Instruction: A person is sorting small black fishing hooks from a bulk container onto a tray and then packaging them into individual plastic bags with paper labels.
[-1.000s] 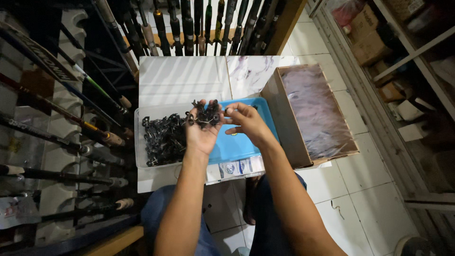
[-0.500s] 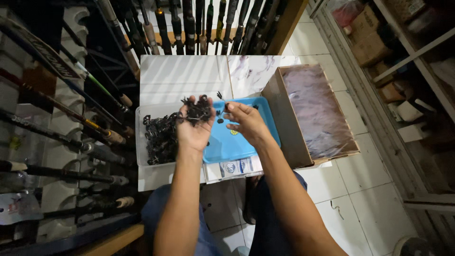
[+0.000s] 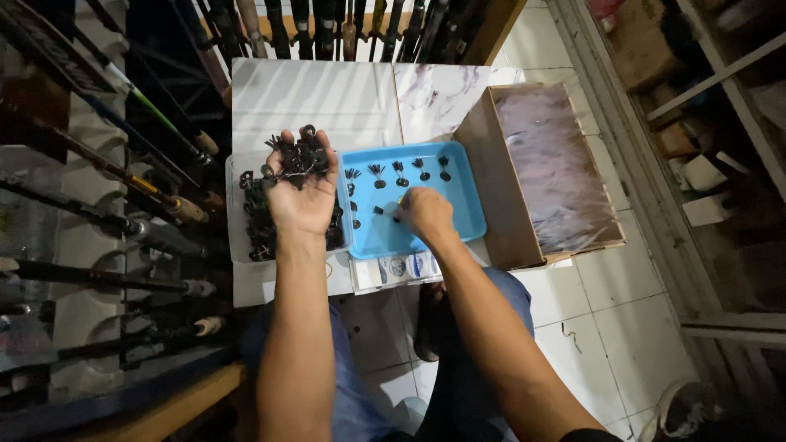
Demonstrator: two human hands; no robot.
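Head view: left hand (image 3: 301,196) grip cupped around black pieces (image 3: 299,157); right hand (image 3: 424,213) pinches 1 over blue tray (image 3: 463,217).

Right hand (image 3: 424,214) dropped from the clump in the left hand (image 3: 301,195) onto the blue tray (image 3: 458,214); small black pieces (image 3: 397,170) got uncovered there.

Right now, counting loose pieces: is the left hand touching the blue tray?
Apart. The head view shows the left hand, holding black pieces, over the clear container, beside the blue tray.
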